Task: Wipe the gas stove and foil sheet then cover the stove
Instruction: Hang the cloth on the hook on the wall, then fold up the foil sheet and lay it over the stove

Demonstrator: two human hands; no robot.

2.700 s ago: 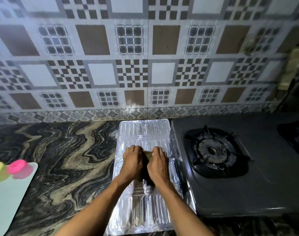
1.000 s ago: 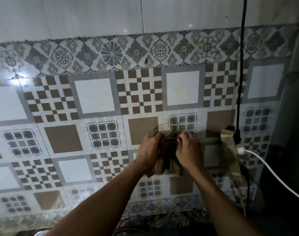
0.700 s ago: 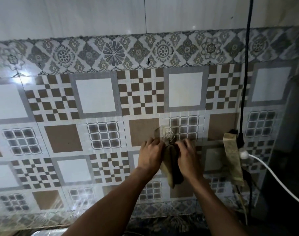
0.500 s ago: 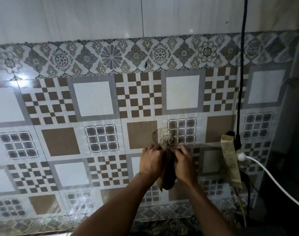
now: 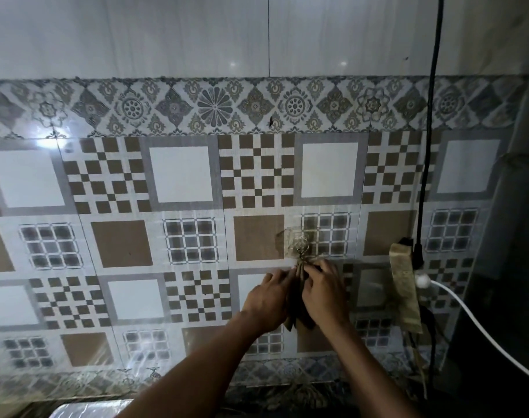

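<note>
A dark brownish cloth [image 5: 299, 319] hangs against the tiled wall, its top bunched just under a clear stick-on hook [image 5: 298, 244]. My left hand [image 5: 267, 300] grips the cloth's left side and my right hand [image 5: 325, 294] grips its right side, fingertips meeting at the top of the cloth below the hook. A corner of the silver foil sheet [image 5: 88, 411] shows at the bottom edge, left of my left forearm. The gas stove is out of view.
A taped power strip [image 5: 405, 285] hangs on the wall right of my hands, with a black cable [image 5: 430, 146] running up and a white cable [image 5: 480, 333] running down to the right. A dark appliance [image 5: 513, 267] fills the right edge.
My view rose from the foil sheet and stove to the wall. Both hands carried the cloth up to the hook, and it now hangs lower and narrower between them.
</note>
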